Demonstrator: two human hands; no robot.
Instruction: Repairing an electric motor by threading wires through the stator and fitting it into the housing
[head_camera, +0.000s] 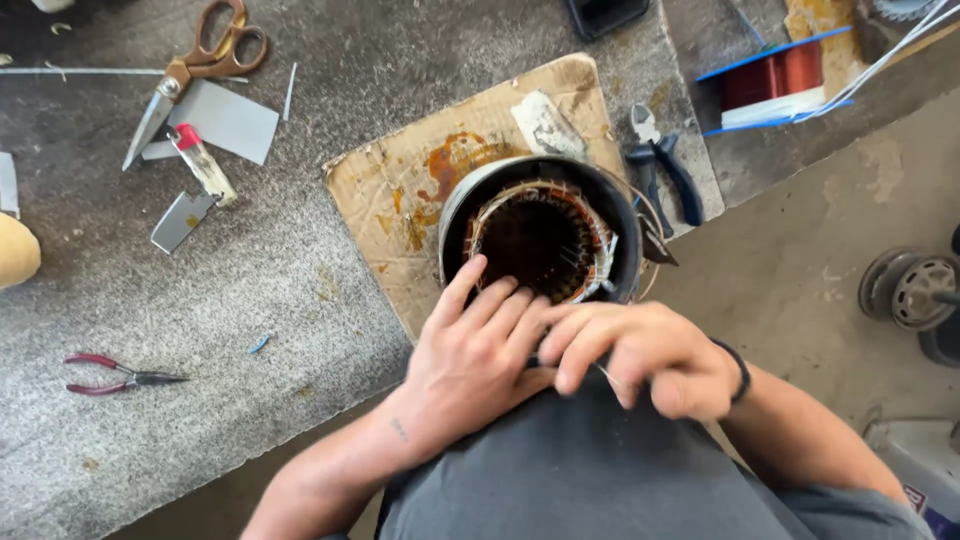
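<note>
Motor stator (543, 238), upright on a stained cardboard sheet (400, 190) at the bench edge: dark cylindrical shell, rust-brown slotted core ringed by copper windings. Left hand (475, 358) lies spread against its near rim; right hand (640, 358) pinches a thin wire (606, 374).

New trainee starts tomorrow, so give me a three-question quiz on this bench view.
1. True or false: the motor stator stands on cardboard.
2. Which tool lies nearest the copper wire spool? A scissors B blue-handled pliers C red-handled pliers
3. Which hand rests fingers on the stator's near rim?

Key: 1 true. 2 B. 3 left hand; the right hand pinches a thin wire.
</note>
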